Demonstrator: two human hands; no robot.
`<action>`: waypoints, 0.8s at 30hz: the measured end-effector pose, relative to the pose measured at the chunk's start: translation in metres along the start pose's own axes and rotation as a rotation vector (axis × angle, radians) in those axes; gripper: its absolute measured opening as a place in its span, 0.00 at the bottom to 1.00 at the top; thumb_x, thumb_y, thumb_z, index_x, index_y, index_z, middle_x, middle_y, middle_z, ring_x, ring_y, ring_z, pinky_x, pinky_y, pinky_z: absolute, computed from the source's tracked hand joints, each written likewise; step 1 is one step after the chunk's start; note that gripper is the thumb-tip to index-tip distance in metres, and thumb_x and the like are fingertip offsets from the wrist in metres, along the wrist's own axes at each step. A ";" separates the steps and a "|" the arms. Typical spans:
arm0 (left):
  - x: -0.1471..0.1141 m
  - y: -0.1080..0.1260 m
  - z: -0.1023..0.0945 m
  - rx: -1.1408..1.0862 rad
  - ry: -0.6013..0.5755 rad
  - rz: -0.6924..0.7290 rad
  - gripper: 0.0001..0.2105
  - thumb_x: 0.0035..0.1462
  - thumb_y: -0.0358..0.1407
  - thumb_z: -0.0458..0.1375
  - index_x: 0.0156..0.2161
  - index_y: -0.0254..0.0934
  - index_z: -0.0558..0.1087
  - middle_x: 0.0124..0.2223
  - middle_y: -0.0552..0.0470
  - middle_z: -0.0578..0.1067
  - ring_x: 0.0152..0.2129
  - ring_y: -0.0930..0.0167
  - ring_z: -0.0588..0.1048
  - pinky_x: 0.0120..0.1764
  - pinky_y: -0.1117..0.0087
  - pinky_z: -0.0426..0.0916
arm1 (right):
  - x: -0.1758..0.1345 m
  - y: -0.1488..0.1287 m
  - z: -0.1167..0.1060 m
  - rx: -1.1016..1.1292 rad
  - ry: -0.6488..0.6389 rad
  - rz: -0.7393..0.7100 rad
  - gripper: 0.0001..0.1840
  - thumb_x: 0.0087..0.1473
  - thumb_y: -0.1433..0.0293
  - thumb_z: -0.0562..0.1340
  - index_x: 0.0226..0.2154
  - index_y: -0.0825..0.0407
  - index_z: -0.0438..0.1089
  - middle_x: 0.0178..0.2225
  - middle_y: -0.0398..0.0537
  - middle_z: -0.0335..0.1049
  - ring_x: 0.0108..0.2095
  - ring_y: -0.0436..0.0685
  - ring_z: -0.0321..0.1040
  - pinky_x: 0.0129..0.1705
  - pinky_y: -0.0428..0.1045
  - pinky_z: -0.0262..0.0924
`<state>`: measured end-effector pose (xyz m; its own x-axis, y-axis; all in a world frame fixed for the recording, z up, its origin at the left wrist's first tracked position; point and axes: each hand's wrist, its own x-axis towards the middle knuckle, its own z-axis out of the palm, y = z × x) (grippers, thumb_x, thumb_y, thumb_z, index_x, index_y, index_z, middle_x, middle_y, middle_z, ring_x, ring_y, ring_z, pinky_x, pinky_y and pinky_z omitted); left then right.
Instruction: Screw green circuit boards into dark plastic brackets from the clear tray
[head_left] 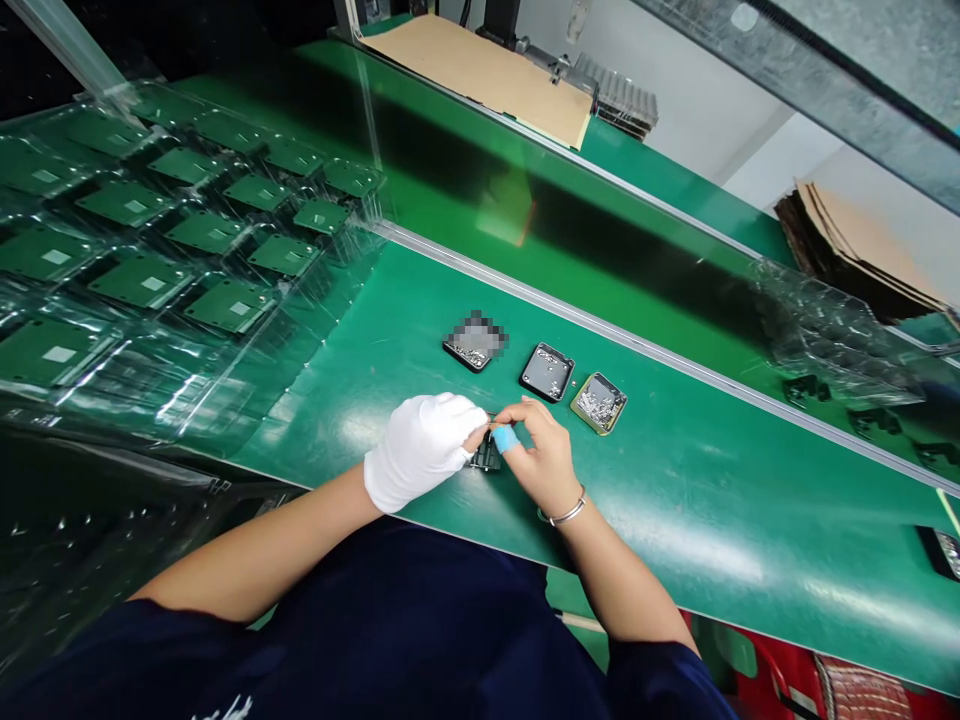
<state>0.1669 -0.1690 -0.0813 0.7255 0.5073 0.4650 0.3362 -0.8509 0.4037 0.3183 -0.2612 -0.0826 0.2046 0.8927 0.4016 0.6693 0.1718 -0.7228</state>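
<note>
My left hand [426,445], in a white glove with bare fingertips, is closed in a pinch near the table's front edge. Facing it, my right hand [541,450] pinches too, a blue cover on its thumb. The fingertips of both meet at a small, thin piece that I cannot make out. Just under them shows a dark ribbed part [487,457], partly hidden by the fingers. Beyond the hands are three small square trays: a black tray [466,357] whose top is pixelated, another black tray [548,371] and a yellowish-edged tray [599,404], with small shiny metal pieces in them.
Clear plastic blister trays [247,255] holding several green boards cover the left side. A clear upright panel with a metal rail [600,325] runs behind the small trays. A black box [941,552] lies at the right edge, and cardboard sheets [862,250] are stacked farther back.
</note>
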 end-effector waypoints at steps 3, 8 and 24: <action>-0.003 -0.012 0.008 -0.288 -0.064 -0.128 0.11 0.59 0.36 0.51 0.42 0.34 0.72 0.41 0.46 0.77 0.40 0.66 0.75 0.44 0.66 0.69 | -0.002 0.010 0.005 0.012 0.013 0.021 0.04 0.54 0.74 0.58 0.31 0.49 0.67 0.35 0.45 0.72 0.40 0.55 0.69 0.51 0.56 0.58; -0.011 -0.023 0.024 -0.587 -0.315 -0.336 0.13 0.56 0.35 0.50 0.45 0.36 0.71 0.46 0.49 0.77 0.43 0.67 0.75 0.48 0.65 0.69 | -0.005 0.025 0.020 0.029 -0.006 0.001 0.04 0.52 0.75 0.58 0.29 0.49 0.65 0.34 0.46 0.70 0.39 0.56 0.67 0.43 0.54 0.59; -0.007 -0.012 0.036 -0.711 -0.252 -0.527 0.10 0.57 0.41 0.50 0.39 0.38 0.65 0.34 0.54 0.71 0.31 0.70 0.71 0.36 0.68 0.68 | -0.010 0.032 0.029 0.385 -0.070 0.291 0.07 0.51 0.71 0.57 0.37 0.49 0.64 0.35 0.45 0.67 0.38 0.54 0.66 0.43 0.51 0.62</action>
<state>0.1792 -0.1675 -0.1180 0.7207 0.6899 -0.0685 0.2730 -0.1915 0.9428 0.3170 -0.2522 -0.1258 0.2865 0.9502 0.1226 0.2755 0.0408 -0.9604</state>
